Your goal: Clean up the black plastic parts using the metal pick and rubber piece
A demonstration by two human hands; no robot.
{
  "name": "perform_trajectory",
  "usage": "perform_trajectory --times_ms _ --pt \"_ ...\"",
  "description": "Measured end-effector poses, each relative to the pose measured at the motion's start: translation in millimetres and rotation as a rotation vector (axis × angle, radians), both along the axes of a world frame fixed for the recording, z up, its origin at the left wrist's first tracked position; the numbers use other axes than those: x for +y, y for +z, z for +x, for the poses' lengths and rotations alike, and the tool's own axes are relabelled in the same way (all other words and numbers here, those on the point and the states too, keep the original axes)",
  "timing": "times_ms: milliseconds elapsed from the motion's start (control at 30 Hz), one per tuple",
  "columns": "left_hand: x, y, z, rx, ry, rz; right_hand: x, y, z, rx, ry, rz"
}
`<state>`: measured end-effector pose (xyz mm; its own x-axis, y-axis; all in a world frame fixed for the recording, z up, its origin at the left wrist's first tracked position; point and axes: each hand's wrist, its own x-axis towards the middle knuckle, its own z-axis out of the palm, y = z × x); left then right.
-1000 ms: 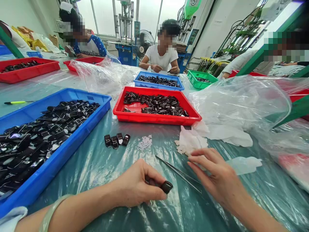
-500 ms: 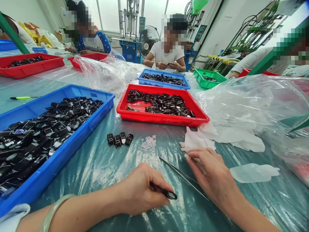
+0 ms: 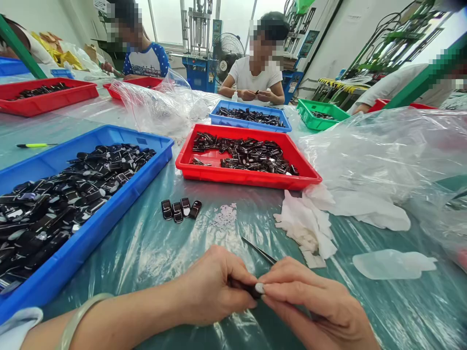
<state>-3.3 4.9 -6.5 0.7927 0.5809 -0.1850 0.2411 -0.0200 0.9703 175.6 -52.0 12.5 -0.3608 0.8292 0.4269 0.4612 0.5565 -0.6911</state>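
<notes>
My left hand [image 3: 222, 287] is closed around a small black part [image 3: 251, 290], most of it hidden by the fingers. The fingertips of my right hand [image 3: 310, 301] pinch a small white piece [image 3: 260, 288] against the end of that part; its exact kind is unclear. Metal tweezers [image 3: 259, 250] lie on the table, partly covered by my right hand. Several similar black parts [image 3: 177, 212] rest in a row beyond my left hand, with tiny pale flakes [image 3: 225, 215] beside them.
A blue tray [image 3: 146, 177] and a red tray [image 3: 251, 180] hold piles of black parts. White cloth pieces [image 3: 308, 223], a translucent bottle [image 3: 394, 265] and plastic sheeting [image 3: 383, 150] lie to the right. Several people sit at the far side, one in a white shirt [image 3: 255, 75].
My right hand has moved left and down from the white cloth pieces to the black part, now pinching the small white piece against its end. My left hand stays nearly still.
</notes>
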Motion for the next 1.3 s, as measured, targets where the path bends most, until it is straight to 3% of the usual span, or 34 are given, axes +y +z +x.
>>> perform_trajectory --times_ms 267,433,600,1300 --pt "1 0.1 0 0.032 0.011 0.042 -6 -6.4 2 -0.054 0.001 0.076" --pt "0 2.0 0 0.044 0.007 0.103 -4 2.0 0 -0.097 0.023 0.113" --pt "-1 3.7 0 0.032 -0.005 0.132 -4 9.0 -1 -0.111 0.030 0.093" --pt "-2 4.9 1 -0.030 0.002 0.154 -5 2.4 1 -0.172 0.021 0.147"
